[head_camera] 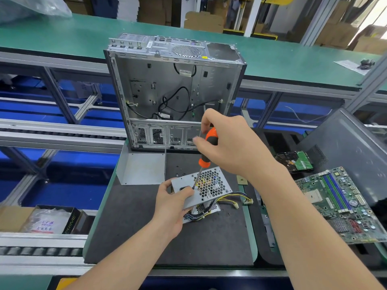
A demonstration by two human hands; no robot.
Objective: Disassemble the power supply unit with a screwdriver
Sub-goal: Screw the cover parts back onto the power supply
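Note:
The grey metal power supply unit [206, 188] stands tilted on the dark mat [134, 227], its honeycomb grille facing up and its yellow and black cables [230, 198] trailing to the right. My left hand [173, 204] grips its near left corner, thumb on the top face. My right hand [230, 143] holds the orange and black screwdriver [207, 151] nearly upright. The screwdriver's tip touches the top face just left of the grille.
An empty open computer case [173, 88] stands upright behind the mat. A grey metal panel [142, 168] lies at its foot. To the right lie a hard drive [295, 162], a green motherboard [343, 204] and a grey case cover [347, 151]. A cardboard box [41, 219] sits at lower left.

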